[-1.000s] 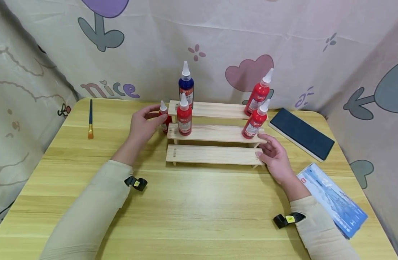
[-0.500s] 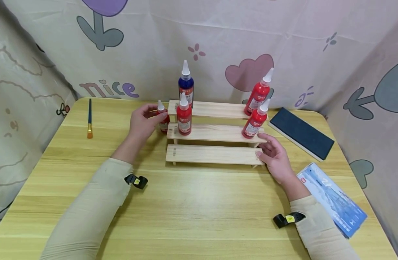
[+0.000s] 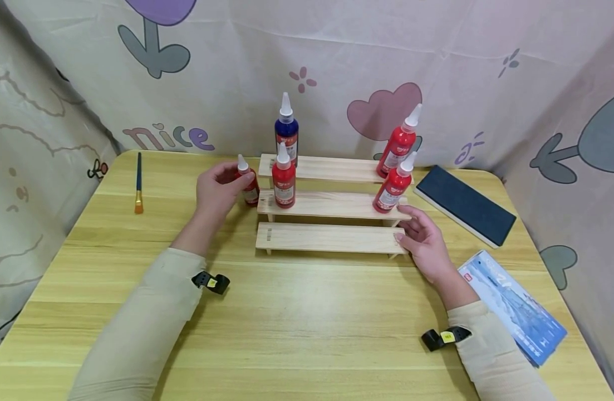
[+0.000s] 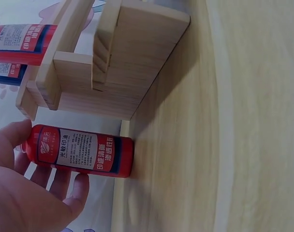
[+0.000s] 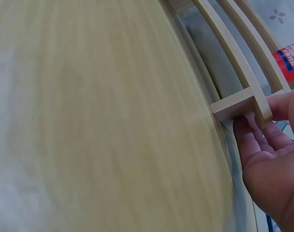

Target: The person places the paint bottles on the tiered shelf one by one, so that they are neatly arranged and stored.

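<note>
A three-step wooden rack (image 3: 332, 238) stands mid-table. Left of it, my left hand (image 3: 211, 192) holds a red ink bottle (image 3: 250, 192) near its top between thumb and fingers. This bottle leans slightly left in the head view, with its base close to the tabletop. In the left wrist view its printed label (image 4: 78, 150) faces the camera. My right hand (image 3: 427, 245) grips the rack's right end, its thumb at the lowest board and its fingers (image 5: 246, 137) against the side support. On the rack's upper boards stand a blue ink bottle (image 3: 287, 133) and several red ones, including one (image 3: 284, 186) at the middle board's left end.
A paintbrush (image 3: 138, 186) lies at the table's left. To the right are a dark rectangular block (image 3: 464, 206) with a pale underside and a blue printed packet (image 3: 514, 309), partly beneath the right forearm. A patterned cloth (image 3: 327, 44) hangs behind the table.
My left hand has shifted slightly left, and the top of the red ink bottle has tipped left with it. The right hand and the rack have kept their places.
</note>
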The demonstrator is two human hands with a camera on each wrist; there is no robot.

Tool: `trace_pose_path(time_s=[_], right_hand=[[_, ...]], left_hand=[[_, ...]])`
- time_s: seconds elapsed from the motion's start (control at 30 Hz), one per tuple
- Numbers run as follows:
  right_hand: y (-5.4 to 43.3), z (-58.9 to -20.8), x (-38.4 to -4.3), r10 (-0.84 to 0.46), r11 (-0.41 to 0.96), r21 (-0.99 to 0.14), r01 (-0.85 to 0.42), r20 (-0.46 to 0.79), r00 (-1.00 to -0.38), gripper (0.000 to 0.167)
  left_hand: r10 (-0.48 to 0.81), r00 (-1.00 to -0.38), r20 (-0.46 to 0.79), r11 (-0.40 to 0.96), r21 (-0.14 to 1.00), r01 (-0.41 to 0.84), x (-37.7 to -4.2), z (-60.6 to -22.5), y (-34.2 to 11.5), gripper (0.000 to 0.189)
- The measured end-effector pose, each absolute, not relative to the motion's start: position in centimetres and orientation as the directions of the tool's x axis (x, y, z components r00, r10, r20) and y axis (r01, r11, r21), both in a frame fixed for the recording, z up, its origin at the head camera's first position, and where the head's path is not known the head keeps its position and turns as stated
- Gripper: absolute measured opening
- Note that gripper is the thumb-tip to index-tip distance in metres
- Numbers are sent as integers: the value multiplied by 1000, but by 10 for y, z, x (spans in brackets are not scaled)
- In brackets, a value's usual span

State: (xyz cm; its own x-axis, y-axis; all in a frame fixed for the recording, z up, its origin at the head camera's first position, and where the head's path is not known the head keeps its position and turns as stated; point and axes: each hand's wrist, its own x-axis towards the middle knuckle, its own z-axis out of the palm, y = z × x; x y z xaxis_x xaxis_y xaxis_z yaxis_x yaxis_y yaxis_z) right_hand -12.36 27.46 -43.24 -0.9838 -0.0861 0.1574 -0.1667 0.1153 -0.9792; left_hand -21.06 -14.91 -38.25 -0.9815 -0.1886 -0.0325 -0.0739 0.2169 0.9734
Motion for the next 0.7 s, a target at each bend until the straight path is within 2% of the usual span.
trace_pose_path(time_s=[0.5,0.7], right_hand=[[275,-432,-123,-79,111,-981,-161,153,-985,58],[275,-431,-123,-78,122,-981,-151,142,-987,58]], left_hand=[[-272,-959,-78,-68,996,-62,-205,-383,-160,33],[-280,-957,-78,-86,995,-56,-196,-379,-165,38]])
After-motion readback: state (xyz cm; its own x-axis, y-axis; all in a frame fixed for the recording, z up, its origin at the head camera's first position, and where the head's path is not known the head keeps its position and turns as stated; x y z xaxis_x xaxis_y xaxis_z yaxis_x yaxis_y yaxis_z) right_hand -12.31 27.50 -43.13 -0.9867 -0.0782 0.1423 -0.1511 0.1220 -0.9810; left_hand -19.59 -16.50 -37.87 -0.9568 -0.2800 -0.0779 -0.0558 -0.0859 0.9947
